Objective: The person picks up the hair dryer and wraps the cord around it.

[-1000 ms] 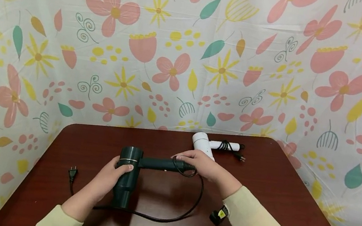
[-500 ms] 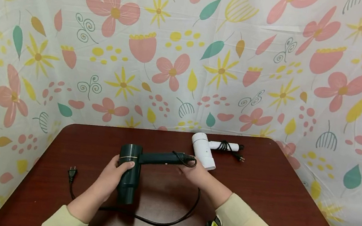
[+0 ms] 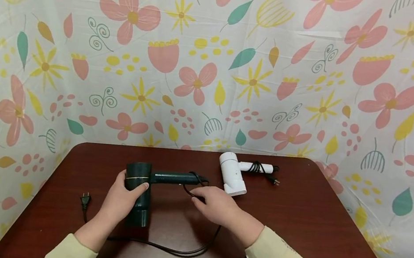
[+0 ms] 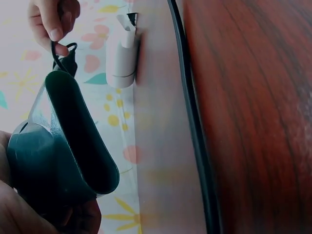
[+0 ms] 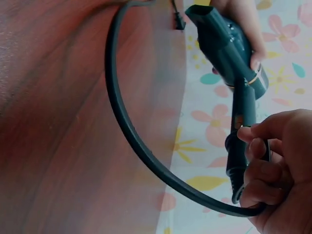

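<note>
A dark green hair dryer (image 3: 140,199) is held above the table by my left hand (image 3: 118,198), which grips its barrel with the thumb across the front. Its handle (image 3: 173,178) points right. My right hand (image 3: 217,206) pinches the black cord (image 5: 146,158) beside the handle's end. In the right wrist view the fingers curl round the cord, and a loop of it passes about the handle's base. The left wrist view looks into the dryer's flat nozzle (image 4: 80,131). From the right hand the cord hangs in a curve towards the table and runs left to its plug (image 3: 85,201).
A white hair dryer (image 3: 233,175) lies at the back of the brown table (image 3: 296,231), its cord wound round its handle. A floral curtain (image 3: 217,59) hangs behind the table and along both sides.
The green dryer has shifted slightly left with my left hand. My right hand has moved from the handle's end, round behind it, to the front with the cord. The white dryer stays put.
</note>
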`<state>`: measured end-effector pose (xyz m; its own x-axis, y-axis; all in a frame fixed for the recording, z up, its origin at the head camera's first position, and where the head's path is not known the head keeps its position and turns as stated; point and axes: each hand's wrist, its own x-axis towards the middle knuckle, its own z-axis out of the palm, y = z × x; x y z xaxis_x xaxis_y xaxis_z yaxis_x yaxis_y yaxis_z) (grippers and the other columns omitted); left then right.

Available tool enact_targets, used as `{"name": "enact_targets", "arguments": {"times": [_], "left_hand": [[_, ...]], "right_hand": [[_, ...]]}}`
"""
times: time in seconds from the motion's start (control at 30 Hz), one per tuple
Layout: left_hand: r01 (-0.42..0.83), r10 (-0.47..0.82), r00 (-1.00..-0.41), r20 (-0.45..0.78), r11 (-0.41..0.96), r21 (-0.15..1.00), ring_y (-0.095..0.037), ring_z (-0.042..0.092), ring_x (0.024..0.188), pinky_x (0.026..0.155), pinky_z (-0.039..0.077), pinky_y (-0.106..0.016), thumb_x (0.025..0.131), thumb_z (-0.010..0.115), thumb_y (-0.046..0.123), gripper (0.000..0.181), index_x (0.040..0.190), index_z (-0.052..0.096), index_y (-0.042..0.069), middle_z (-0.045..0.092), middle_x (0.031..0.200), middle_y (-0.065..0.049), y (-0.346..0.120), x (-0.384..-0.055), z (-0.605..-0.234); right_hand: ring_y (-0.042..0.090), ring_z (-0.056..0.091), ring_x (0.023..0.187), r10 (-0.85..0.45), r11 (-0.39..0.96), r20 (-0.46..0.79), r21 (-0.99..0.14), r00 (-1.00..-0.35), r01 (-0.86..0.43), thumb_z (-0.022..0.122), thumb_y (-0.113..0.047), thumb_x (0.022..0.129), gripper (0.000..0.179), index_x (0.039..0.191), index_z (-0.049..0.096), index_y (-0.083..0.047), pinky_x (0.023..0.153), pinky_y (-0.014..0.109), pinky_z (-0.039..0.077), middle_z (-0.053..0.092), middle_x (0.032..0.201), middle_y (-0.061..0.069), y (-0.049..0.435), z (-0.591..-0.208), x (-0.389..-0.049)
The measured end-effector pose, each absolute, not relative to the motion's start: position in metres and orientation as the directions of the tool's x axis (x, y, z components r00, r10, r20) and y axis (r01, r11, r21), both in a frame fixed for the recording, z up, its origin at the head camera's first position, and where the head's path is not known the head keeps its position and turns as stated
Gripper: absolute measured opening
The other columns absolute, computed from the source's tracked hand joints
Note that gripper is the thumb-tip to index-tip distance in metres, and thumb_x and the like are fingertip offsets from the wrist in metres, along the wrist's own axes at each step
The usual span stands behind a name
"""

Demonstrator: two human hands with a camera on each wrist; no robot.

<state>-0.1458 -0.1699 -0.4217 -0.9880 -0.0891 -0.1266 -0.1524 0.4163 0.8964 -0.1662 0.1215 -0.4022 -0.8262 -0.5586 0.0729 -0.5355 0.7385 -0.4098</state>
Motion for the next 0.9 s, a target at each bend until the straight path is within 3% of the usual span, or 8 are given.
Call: {"name": "enact_targets", "arguments": {"times": [0.57, 0.8, 0.9], "left_hand": [[-0.137, -0.07, -0.991, -0.118, 0.531, 0.836, -0.032, 0.061, 0.108, 0.08, 0.054, -0.048, 0.084, 0.065, 0.067, 0.105, 0.157, 0.016, 0.011, 0.051, 0.136, -0.019, -0.176, -0.146, -0.428], [-0.123, -0.027, -0.991, -0.128, 0.515, 0.848, -0.031, 0.062, 0.106, 0.079, 0.054, -0.047, 0.086, 0.068, 0.061, 0.1, 0.157, 0.018, 0.011, 0.053, 0.133, -0.019, -0.178, -0.147, -0.431], [-0.103, -0.006, -0.993, -0.116, 0.511, 0.854, -0.031, 0.062, 0.106, 0.08, 0.054, -0.048, 0.087, 0.068, 0.057, 0.097, 0.156, 0.019, 0.011, 0.054, 0.133, -0.02, -0.18, -0.149, -0.432]], "right_hand": [[0.01, 0.065, 0.098, -0.58, 0.731, 0.135, -0.349, -0.803, -0.586, 0.065, -0.026, 0.097, 0.018, 0.113, 0.074, -0.022, 0.083, 0.032, 0.053, 0.069, 0.107, -0.007, 0.127, -0.387, -0.181], [0.005, 0.057, 0.074, -0.585, 0.694, 0.107, -0.447, -0.804, -0.564, 0.067, -0.025, 0.096, 0.017, 0.112, 0.074, -0.025, 0.07, 0.029, 0.049, 0.061, 0.089, -0.014, 0.135, -0.381, -0.194], [0.005, 0.054, 0.073, -0.595, 0.652, 0.11, -0.513, -0.796, -0.558, 0.066, -0.022, 0.097, 0.019, 0.113, 0.074, -0.026, 0.071, 0.03, 0.048, 0.059, 0.088, -0.014, 0.139, -0.382, -0.203]]}}
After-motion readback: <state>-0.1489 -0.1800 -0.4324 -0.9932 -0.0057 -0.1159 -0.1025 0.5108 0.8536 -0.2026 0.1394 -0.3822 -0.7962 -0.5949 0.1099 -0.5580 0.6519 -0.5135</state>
